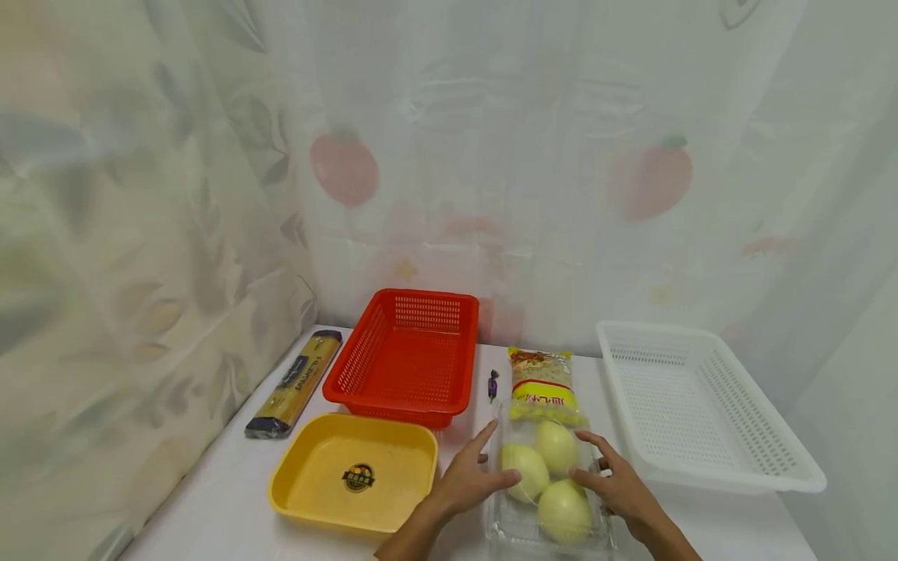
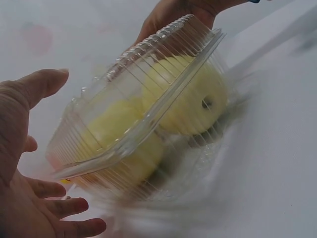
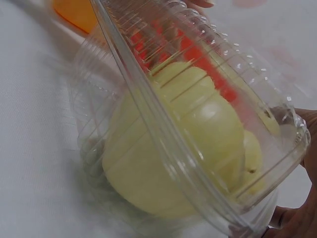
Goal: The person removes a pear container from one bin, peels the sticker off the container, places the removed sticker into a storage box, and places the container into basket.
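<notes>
A clear plastic clamshell box [image 1: 515,520] lies on the table, its lid closed over three pale yellow-green round fruits [image 1: 564,512]. One fruit [image 2: 185,96] shows a dark dimple through the plastic. At the box's left side is my left hand [image 1: 466,479]; in the left wrist view its fingers [image 2: 67,206] are spread, a gap away from the plastic. My right hand [image 1: 620,487] is at the right side, thumb over the lid and fingers loosely bent by the edge. In the right wrist view, part of that hand [image 3: 309,173] overlaps the box's corner.
A yellow tray [image 1: 316,475] stands left of the box, with a red basket [image 1: 421,351] behind it and a spaghetti pack [image 1: 298,382] farther left. Behind the box lie a purple-wrapped candy [image 1: 493,386] and a yellow-labelled food bag [image 1: 542,382]. A white basket [image 1: 680,397] stands right.
</notes>
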A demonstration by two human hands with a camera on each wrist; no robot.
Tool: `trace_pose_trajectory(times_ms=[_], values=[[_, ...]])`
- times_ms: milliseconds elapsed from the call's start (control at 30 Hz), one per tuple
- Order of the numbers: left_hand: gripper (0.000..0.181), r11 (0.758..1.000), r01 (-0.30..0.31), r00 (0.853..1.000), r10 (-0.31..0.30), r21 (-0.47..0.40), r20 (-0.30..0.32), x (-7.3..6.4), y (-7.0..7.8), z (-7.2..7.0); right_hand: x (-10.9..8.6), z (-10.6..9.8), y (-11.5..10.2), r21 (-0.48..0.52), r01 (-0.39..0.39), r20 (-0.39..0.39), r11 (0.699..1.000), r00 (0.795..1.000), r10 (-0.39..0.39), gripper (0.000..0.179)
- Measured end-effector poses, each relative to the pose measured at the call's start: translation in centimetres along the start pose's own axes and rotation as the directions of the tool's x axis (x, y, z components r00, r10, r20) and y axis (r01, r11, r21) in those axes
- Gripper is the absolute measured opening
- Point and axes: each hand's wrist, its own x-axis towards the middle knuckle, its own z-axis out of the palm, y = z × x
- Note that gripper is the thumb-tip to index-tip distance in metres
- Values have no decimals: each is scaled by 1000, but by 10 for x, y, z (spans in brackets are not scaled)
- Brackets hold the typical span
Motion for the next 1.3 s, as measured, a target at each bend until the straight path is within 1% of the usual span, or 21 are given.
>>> trace_pose_trajectory(times_ms=[200,433,567,867,1000,1100,1300], values=[[86,1000,8,1000,-8,-1,14,4,-1,5,1,0,1,3,-5,3,1000,1000,5,70],[83,1000,25,999,-25,-11,22,6,-2,8,1,1,2,5,-14,-6,1000,1000,14,70],[81,1000,21,999,-21,-14,29,7,-3,9,1,1,2,5,-18,-9,1000,1000,18,70],[77,998,-23,999,21,61,41,12,-6,12,-1,1,0,14,-13,1,1000,1000,13,70],[74,991,-63,997,57,122,47,14,-5,11,0,1,0,16,-12,4,1000,1000,12,70],[73,982,-76,997,69,171,47,15,-2,8,1,1,0,19,-8,10,1000,1000,8,70],[69,979,-46,999,41,200,31,16,4,7,2,1,2,21,-8,10,1000,1000,8,71]])
